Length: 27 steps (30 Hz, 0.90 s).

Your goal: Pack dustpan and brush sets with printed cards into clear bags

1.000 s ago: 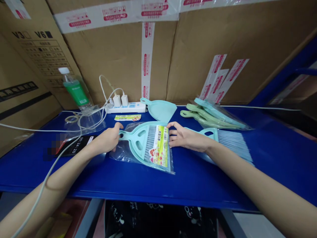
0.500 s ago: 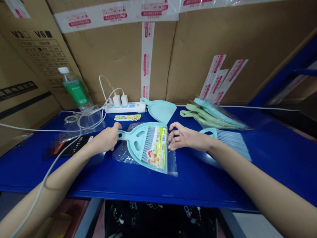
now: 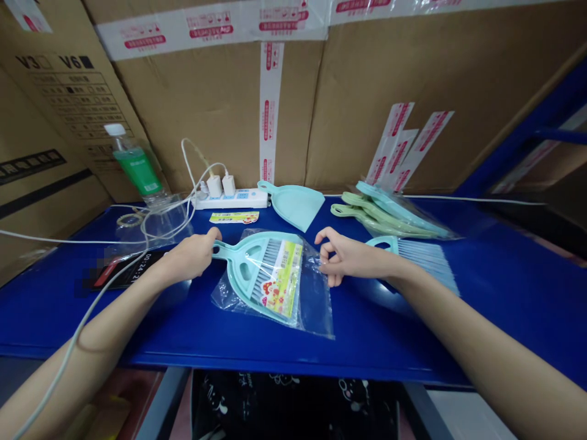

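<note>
My left hand (image 3: 195, 252) is closed around the handle end of a mint-green dustpan (image 3: 237, 282). A small brush (image 3: 266, 269) with grey-blue bristles lies nested in that dustpan, under a yellow printed label card (image 3: 285, 278). A clear plastic bag (image 3: 318, 308) covers part of the set and sticks out past its wide edge. At the right, my right hand (image 3: 337, 256) pinches the bag's edge between bent fingers. Behind my right wrist lies a loose mint brush (image 3: 426, 263), partly hidden by the forearm.
Further back lie a bare mint dustpan (image 3: 298, 205), a label strip (image 3: 233, 217) and bagged green and mint sets (image 3: 389, 214). A white power strip (image 3: 233, 198), a bottle (image 3: 137, 168), cables and a phone (image 3: 121, 272) occupy the left. Cardboard boxes (image 3: 206, 116) wall the back.
The bag has slid right relative to the dustpan, with more empty plastic past its wide edge. My right hand has moved slightly right; my left hand and the dustpan have shifted slightly left.
</note>
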Motion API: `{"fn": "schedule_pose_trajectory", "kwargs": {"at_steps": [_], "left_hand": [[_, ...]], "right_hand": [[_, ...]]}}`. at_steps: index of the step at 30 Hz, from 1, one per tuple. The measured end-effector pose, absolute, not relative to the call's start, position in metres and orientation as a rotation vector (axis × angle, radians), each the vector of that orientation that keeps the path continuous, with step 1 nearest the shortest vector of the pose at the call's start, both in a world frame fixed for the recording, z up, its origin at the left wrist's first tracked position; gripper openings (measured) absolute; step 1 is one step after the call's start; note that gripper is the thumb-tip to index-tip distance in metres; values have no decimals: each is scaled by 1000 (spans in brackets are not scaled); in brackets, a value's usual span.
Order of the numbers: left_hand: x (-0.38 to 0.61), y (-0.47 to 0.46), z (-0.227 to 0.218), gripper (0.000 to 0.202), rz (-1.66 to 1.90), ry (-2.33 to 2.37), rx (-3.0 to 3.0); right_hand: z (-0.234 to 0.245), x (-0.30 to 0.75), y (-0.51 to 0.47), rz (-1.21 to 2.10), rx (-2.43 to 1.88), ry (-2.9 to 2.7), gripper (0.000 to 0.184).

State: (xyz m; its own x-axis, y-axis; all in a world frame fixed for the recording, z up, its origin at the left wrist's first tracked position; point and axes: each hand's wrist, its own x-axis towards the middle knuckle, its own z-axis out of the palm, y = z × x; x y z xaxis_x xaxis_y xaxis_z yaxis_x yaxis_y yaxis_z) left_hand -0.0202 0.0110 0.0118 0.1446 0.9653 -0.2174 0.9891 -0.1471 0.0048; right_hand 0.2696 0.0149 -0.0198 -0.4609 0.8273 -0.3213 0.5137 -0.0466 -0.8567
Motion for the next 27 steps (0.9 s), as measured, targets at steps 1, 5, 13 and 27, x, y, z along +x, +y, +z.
{"fn": "schedule_pose_trajectory", "kwargs": {"at_steps": [1,5,13,27], "left_hand": [[-20,11,12,39,-274,1949,2289],[-23,12,10,34,-315,1942,2429],[-21,12,11,37,-474,1990,2445],[-21,9,11,43,-558,2050,2439]], "right_hand": [[-21,268,14,1397,-1458,-1992,43],[-28,263,14,818,-1444,-2220,24],[-30,264,16,631,-1437,-2333,12],[-20,261,11,377,-1211,-2570,25]]}}
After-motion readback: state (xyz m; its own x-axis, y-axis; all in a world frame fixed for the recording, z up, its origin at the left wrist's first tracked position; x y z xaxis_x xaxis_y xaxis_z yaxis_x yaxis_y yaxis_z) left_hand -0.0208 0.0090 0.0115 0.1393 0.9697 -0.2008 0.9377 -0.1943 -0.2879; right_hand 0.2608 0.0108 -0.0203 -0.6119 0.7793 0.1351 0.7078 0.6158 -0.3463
